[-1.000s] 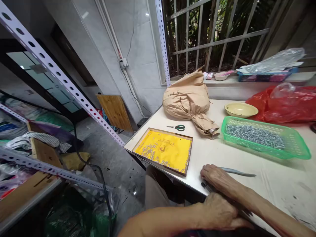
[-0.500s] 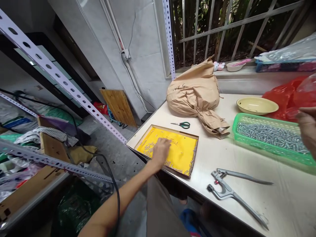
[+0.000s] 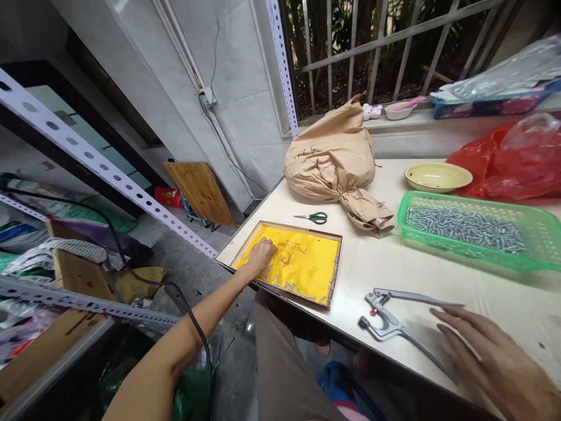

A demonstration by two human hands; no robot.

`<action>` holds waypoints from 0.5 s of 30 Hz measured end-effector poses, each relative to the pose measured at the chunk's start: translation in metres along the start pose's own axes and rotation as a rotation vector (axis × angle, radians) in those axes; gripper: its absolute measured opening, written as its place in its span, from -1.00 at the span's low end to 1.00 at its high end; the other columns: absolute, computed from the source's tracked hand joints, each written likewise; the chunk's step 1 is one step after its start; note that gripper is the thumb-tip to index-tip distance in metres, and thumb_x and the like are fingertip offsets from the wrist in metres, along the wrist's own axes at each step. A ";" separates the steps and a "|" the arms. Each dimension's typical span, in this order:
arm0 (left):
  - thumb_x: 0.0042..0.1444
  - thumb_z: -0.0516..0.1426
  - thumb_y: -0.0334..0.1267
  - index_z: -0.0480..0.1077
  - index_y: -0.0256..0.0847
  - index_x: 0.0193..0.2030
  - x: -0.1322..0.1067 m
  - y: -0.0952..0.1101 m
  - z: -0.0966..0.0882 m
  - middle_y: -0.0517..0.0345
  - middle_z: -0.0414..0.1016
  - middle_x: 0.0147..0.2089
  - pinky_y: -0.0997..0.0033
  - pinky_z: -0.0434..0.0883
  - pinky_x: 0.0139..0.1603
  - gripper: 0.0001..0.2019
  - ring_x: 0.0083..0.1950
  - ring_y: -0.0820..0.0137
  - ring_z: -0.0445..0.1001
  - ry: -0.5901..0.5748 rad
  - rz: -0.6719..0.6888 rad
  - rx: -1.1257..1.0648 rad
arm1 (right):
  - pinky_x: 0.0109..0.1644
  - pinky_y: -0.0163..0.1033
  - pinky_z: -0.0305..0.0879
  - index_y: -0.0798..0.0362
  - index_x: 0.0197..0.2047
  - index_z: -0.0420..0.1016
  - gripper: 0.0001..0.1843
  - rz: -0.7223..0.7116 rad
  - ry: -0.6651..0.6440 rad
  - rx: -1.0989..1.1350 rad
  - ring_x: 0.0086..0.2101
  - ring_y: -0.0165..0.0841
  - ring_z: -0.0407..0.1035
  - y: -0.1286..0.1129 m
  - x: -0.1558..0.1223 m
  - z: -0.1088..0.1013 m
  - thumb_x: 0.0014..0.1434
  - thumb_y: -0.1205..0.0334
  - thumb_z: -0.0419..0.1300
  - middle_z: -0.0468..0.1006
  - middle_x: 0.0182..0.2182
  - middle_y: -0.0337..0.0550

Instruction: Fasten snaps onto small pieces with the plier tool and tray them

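- Left hand [image 3: 260,256] has slid to the near-left corner of the yellow tray [image 3: 316,258]. Its fingers are bent onto small pins [image 3: 300,287]; whether they grip any, I cannot tell.
- Right hand [image 3: 486,356], raised a moment ago, now rests open on the table [image 3: 372,269], beside the pliers [image 3: 390,323].

Bare left hand [image 3: 261,256] and right hand [image 3: 484,355], uncovered forearms, plain brown trousers [image 3: 284,362] over the lap.

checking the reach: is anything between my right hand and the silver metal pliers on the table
Nothing visible does. The right hand hovers at the long handles of the silver metal pliers, with only bare white tabletop around them.
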State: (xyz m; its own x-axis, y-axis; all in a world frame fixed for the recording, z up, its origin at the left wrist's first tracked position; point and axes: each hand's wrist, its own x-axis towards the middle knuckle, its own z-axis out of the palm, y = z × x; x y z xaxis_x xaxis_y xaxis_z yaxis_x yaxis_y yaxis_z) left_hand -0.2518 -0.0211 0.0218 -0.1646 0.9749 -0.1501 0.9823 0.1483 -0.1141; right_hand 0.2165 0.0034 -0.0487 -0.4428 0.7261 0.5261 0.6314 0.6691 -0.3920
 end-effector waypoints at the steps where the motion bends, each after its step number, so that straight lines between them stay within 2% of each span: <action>1: 0.21 0.00 -0.35 0.49 -0.24 -0.31 0.001 0.000 -0.002 -0.04 0.47 -0.18 0.39 0.28 -0.12 -0.76 -0.05 0.26 0.32 0.001 -0.012 0.009 | 0.05 -0.02 0.30 -0.16 0.05 0.42 -0.58 -0.008 -0.029 0.001 -0.09 -0.20 0.40 -0.009 -0.010 0.001 0.27 -0.08 -0.08 0.48 -0.04 -0.15; 4: 0.16 0.02 -0.39 0.49 -0.29 -0.35 0.005 0.002 -0.009 -0.06 0.47 -0.21 0.39 0.30 -0.13 -0.79 -0.06 0.26 0.34 0.009 -0.025 0.018 | 0.05 -0.03 0.28 -0.04 0.07 0.40 -0.64 -0.022 -0.127 0.014 -0.04 -0.20 0.34 -0.034 -0.025 0.002 0.29 0.06 -0.02 0.42 0.01 -0.04; 6: 0.13 0.03 -0.39 0.49 -0.30 -0.35 0.007 0.009 -0.015 -0.06 0.48 -0.24 0.38 0.31 -0.13 -0.80 -0.08 0.26 0.36 0.075 -0.009 -0.033 | 0.02 -0.03 0.28 -0.02 0.08 0.39 -0.65 -0.007 -0.162 0.000 -0.03 -0.19 0.31 -0.045 -0.025 0.003 0.27 0.09 0.04 0.42 0.01 -0.01; 9: 0.09 0.10 -0.27 0.50 -0.27 -0.31 0.002 0.042 -0.024 0.02 0.51 -0.26 0.40 0.35 -0.22 -0.83 -0.20 0.32 0.41 0.204 -0.024 -0.379 | -0.02 -0.03 0.27 0.01 0.11 0.36 -0.63 0.026 -0.200 -0.031 -0.04 -0.17 0.28 -0.051 -0.018 0.009 0.28 0.13 0.03 0.42 0.01 0.01; 11: 0.04 0.15 -0.14 0.50 -0.25 -0.27 -0.011 0.078 -0.028 0.08 0.52 -0.30 0.45 0.37 -0.38 -0.77 -0.36 0.40 0.42 0.140 -0.057 -0.763 | -0.06 -0.06 0.26 0.05 0.14 0.34 -0.62 0.065 -0.194 -0.058 -0.08 -0.18 0.28 -0.052 -0.015 0.014 0.29 0.17 0.00 0.44 -0.04 0.02; 13: -0.03 0.19 -0.06 0.49 -0.26 -0.25 -0.027 0.120 -0.029 0.13 0.50 -0.38 0.51 0.33 -0.54 -0.69 -0.50 0.48 0.37 -0.031 -0.066 -1.098 | -0.11 -0.09 0.25 0.09 0.14 0.34 -0.62 0.113 -0.176 -0.086 -0.14 -0.20 0.28 -0.052 -0.014 0.018 0.30 0.21 -0.02 0.47 -0.13 0.02; 15: -0.05 0.21 -0.10 0.48 -0.29 -0.27 -0.038 0.159 -0.025 0.20 0.42 -0.51 0.57 0.29 -0.62 -0.70 -0.56 0.52 0.32 -0.168 -0.060 -1.242 | -0.13 -0.11 0.23 0.09 0.10 0.39 -0.64 0.150 -0.168 -0.092 -0.19 -0.22 0.28 -0.052 -0.015 0.021 0.31 0.24 -0.04 0.47 -0.20 0.00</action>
State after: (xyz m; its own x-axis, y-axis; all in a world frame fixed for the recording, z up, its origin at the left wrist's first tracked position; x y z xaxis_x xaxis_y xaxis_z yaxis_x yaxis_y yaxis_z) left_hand -0.0874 -0.0309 0.0338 -0.1316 0.9416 -0.3100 0.3785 0.3367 0.8622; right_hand 0.1771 -0.0387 -0.0517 -0.4342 0.8378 0.3310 0.7503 0.5397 -0.3819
